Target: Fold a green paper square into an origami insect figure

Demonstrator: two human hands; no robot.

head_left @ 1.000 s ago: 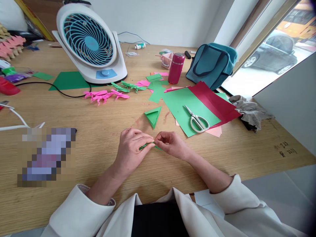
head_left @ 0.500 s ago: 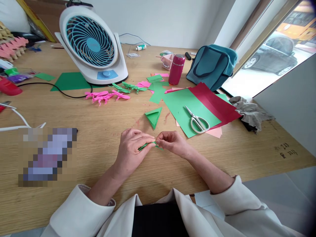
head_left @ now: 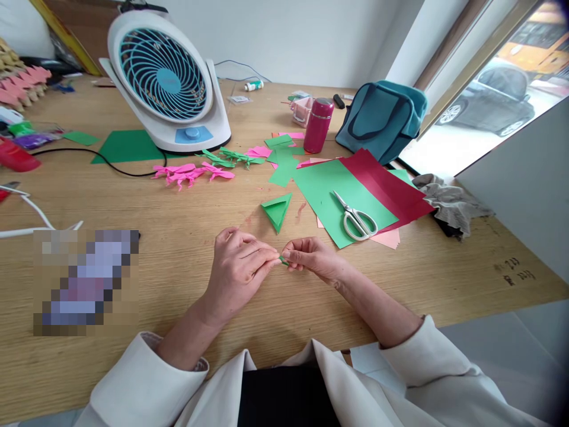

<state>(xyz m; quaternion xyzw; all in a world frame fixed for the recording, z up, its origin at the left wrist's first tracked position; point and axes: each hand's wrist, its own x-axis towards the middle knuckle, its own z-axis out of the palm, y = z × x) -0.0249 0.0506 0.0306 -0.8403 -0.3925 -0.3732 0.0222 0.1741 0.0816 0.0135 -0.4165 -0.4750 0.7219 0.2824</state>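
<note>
Fingertips of both hands meet over a small piece of green paper (head_left: pixel 283 260), of which only a sliver shows between them. My left hand (head_left: pixel 242 264) pinches its left part, hiding most of it. On the right, my right hand (head_left: pixel 311 258) grips the other end between thumb and curled fingers. Just beyond the hands lies a folded green paper triangle (head_left: pixel 277 212). White-handled scissors (head_left: pixel 359 224) rest on a large green sheet (head_left: pixel 322 184) to the right, beside dark red sheets (head_left: pixel 384 184).
Folded pink figures (head_left: pixel 186 174) and green figures (head_left: pixel 233 158) lie beyond the hands. Farther back stand a white fan (head_left: pixel 166 77), a magenta bottle (head_left: pixel 318 126) and a teal bag (head_left: pixel 382 118). A pixelated object (head_left: pixel 89 281) is at the left.
Less of the green paper shows now, and the part that stuck out below my left fingers is hidden. My left hand has turned slightly; my right hand has shifted a little.
</note>
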